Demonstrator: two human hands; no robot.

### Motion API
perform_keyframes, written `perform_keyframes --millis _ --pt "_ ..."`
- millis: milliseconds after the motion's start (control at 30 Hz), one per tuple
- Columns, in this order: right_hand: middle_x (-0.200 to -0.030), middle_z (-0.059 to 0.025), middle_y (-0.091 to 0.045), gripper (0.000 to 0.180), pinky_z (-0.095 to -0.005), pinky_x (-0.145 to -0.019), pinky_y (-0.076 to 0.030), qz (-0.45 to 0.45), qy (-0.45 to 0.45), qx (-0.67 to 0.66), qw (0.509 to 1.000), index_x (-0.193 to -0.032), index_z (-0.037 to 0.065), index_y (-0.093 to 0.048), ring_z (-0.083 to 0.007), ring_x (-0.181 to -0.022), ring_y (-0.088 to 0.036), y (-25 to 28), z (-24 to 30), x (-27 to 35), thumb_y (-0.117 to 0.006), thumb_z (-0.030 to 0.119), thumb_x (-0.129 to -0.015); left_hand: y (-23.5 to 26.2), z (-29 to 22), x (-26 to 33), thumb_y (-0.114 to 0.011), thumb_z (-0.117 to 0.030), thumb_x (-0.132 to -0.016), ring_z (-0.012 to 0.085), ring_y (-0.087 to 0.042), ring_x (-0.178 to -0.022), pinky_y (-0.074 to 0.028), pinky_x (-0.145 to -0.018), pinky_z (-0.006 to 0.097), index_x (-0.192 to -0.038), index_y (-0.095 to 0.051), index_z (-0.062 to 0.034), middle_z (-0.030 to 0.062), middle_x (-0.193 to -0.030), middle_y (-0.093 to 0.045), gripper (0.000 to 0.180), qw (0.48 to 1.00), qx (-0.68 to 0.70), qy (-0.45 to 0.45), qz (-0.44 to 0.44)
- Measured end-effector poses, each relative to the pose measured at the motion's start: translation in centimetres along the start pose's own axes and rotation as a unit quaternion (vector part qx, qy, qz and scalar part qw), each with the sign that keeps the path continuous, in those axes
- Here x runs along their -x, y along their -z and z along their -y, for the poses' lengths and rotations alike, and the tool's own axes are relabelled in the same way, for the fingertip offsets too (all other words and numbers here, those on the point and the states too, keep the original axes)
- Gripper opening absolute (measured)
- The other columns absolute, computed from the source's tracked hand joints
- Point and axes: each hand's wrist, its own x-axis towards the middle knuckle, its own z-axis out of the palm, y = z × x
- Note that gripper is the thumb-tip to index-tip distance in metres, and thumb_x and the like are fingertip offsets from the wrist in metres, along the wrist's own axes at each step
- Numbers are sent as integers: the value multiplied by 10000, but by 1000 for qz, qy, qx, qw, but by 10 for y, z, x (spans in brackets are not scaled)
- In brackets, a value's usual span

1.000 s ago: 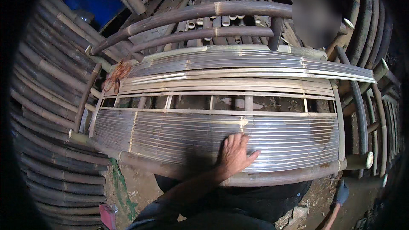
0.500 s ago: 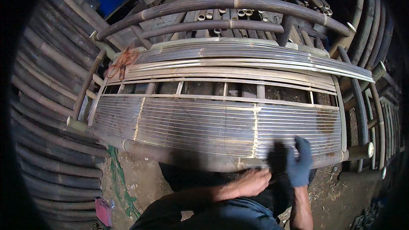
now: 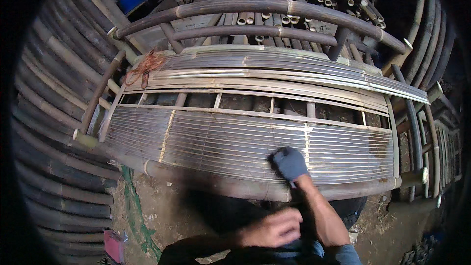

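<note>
Right hand (image 3: 290, 163), gloved, curled, pressing slats (image 3: 235, 142) near front rail (image 3: 221, 182) of bamboo frame (image 3: 260, 7); no grasp. Left hand (image 3: 272, 226) bare, blurred, low by body; grip unclear. Best pressing flat over a crosspiece (image 3: 307, 140), keeping slats level.

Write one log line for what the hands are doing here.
right hand: gloved, resting on bamboo slat seat | left hand: bare, near body, blurred | orange cord: back-left corner
</note>
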Motion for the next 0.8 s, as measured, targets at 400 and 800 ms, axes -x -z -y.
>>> perform_keyframes --millis 400,800 --pt "-799 -16 -663 306 -262 -438 -451 -149 -76 -141 976 -1073 29 -698 -101 -598 -567 163 66 86 -617 297 -949 183 131 -124 -595 -212 -950 335 -631 -846 -528 -745 410 -990 -668 -27 146 -895 -624 203 930 -277 0 -240" --pt "-941 -163 -706 274 -443 -784 -548 -134 48 415 899 -902 106 -747 -351 -902 -677 99 1 -155 -590 329 -879 211 204 -151 -360 -370 -1002 351 -681 -899 -334 -996 537 -1029 -694 -75 188 -878 -712 447 825 -421 375 -47"
